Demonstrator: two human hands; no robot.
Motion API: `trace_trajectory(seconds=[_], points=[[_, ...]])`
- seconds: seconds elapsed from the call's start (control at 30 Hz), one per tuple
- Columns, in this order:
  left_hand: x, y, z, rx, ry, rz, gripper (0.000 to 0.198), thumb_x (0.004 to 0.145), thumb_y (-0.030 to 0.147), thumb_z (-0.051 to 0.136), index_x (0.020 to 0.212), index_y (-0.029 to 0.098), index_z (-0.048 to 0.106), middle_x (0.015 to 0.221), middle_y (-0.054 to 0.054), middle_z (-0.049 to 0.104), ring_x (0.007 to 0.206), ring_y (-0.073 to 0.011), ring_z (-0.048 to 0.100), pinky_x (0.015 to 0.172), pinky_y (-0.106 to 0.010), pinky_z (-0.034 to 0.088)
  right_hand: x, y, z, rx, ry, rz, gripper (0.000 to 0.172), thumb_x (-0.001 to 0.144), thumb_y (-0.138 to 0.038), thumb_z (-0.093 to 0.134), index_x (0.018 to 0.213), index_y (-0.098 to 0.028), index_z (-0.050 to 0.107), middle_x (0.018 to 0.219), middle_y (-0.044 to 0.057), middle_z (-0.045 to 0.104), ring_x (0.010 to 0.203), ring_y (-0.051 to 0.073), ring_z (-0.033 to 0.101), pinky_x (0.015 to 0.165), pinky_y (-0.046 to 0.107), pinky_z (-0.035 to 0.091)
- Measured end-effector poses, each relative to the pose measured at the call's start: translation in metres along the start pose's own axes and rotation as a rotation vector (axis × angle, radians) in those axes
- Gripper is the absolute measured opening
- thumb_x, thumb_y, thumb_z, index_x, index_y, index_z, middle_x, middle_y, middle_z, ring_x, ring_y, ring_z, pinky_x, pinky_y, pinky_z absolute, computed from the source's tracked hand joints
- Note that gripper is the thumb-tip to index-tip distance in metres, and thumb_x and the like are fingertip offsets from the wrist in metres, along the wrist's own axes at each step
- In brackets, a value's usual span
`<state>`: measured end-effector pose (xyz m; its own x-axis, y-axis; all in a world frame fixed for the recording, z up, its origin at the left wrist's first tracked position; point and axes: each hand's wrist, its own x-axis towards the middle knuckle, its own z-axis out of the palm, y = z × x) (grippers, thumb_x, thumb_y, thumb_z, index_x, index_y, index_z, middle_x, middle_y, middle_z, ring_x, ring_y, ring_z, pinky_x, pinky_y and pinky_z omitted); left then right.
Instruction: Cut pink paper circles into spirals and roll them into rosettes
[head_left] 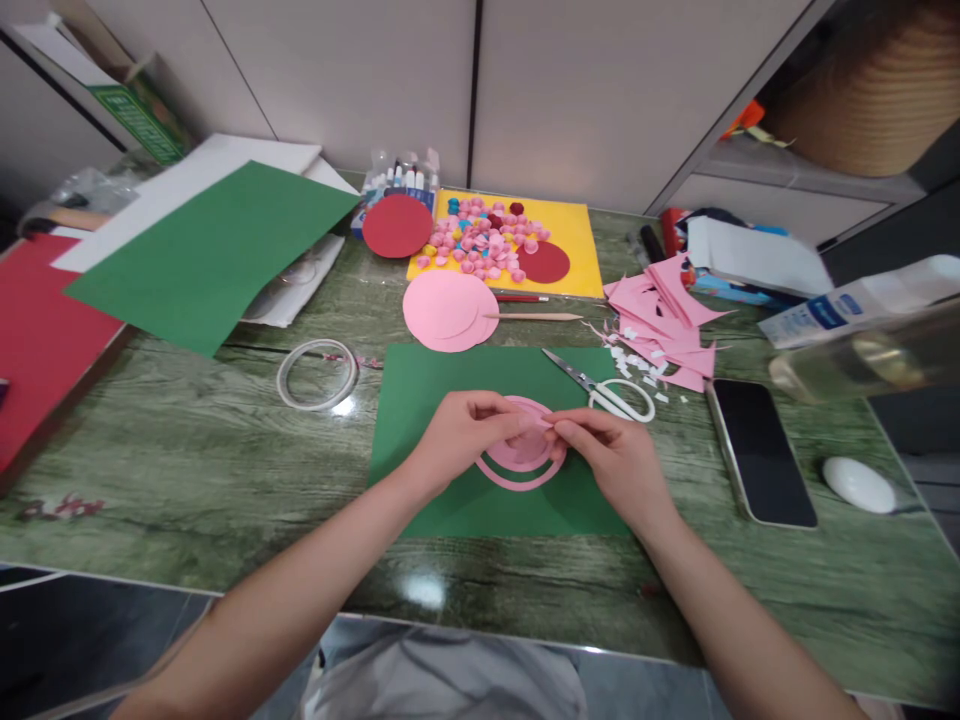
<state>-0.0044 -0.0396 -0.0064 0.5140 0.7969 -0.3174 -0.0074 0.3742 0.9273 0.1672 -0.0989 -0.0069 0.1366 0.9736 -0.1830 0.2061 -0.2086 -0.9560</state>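
While scissors (pixel 598 389) lie nearby, left hand (pixel 463 438) and right hand (pixel 621 460) pinch pink paper (pixel 519 456).

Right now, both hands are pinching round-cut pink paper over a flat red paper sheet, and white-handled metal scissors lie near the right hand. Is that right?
Not quite: the flat paper sheet is green, not red, in the head view. The left hand and right hand do pinch the round-cut pink paper, and the white-handled metal scissors lie near the right one.
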Motion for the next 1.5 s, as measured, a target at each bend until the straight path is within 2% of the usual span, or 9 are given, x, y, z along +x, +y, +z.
trace_trajectory(seconds=[0.17,0.3,0.43,1.0,1.17,1.33,1.5], points=[[0.000,0.000,0.000,0.014,0.014,-0.004,0.018,0.067,0.031,0.067,0.067,0.012,0.066,0.061,-0.002,0.062,0.058,-0.0091,0.053,0.058,-0.021,0.042,0.000,0.000,-0.001,0.019,-0.015,0.005,0.019,0.077,-0.036,0.060,0.079,-0.019,0.068,0.061,0.001,0.066,0.056,0.014,0.059,0.058,0.026,0.050],[0.000,0.001,-0.001,0.033,0.041,-0.012,0.020,0.067,0.031,0.066,0.069,0.012,0.067,0.062,-0.003,0.063,0.059,-0.0105,0.055,0.059,-0.022,0.043,0.000,0.005,-0.003,0.096,-0.046,-0.019,0.024,0.081,-0.039,0.054,0.084,-0.019,0.068,0.069,0.003,0.067,0.063,0.016,0.062,0.063,0.028,0.050],[0.000,0.001,-0.001,0.022,0.048,0.006,0.019,0.066,0.031,0.067,0.068,0.012,0.066,0.062,-0.003,0.063,0.060,-0.0103,0.055,0.060,-0.022,0.044,-0.002,0.007,-0.004,0.162,-0.079,-0.012,0.020,0.076,-0.035,0.063,0.088,-0.020,0.069,0.071,0.003,0.068,0.064,0.016,0.062,0.063,0.028,0.051],[0.001,0.001,-0.001,0.033,0.057,-0.013,0.018,0.066,0.031,0.067,0.068,0.013,0.067,0.064,-0.002,0.064,0.060,-0.0104,0.056,0.061,-0.022,0.045,-0.002,-0.002,-0.001,0.058,-0.047,0.009,0.016,0.074,-0.033,0.062,0.083,-0.021,0.069,0.070,0.003,0.069,0.061,0.015,0.062,0.061,0.028,0.053],[-0.004,0.000,0.004,0.141,-0.010,0.082,0.023,0.066,0.034,0.067,0.077,0.014,0.067,0.078,-0.005,0.069,0.072,-0.0143,0.061,0.068,-0.024,0.047,-0.002,-0.004,0.001,0.056,-0.042,0.014,0.016,0.074,-0.032,0.062,0.081,-0.020,0.070,0.072,0.003,0.069,0.062,0.015,0.063,0.063,0.028,0.053],[-0.010,-0.002,0.010,0.465,0.082,0.231,0.018,0.073,0.034,0.061,0.077,0.018,0.069,0.077,-0.003,0.070,0.071,-0.0142,0.061,0.067,-0.023,0.045,-0.003,-0.006,0.002,0.052,-0.049,0.013,0.015,0.074,-0.032,0.063,0.081,-0.020,0.070,0.072,0.002,0.069,0.063,0.015,0.063,0.063,0.027,0.053],[-0.009,-0.002,0.008,0.490,0.062,0.278,0.019,0.077,0.031,0.056,0.078,0.018,0.069,0.078,-0.003,0.070,0.071,-0.0135,0.061,0.066,-0.022,0.044,-0.005,-0.003,-0.002,0.104,-0.118,-0.024,0.017,0.079,-0.032,0.059,0.088,-0.022,0.070,0.078,0.003,0.070,0.069,0.015,0.064,0.067,0.026,0.053]])
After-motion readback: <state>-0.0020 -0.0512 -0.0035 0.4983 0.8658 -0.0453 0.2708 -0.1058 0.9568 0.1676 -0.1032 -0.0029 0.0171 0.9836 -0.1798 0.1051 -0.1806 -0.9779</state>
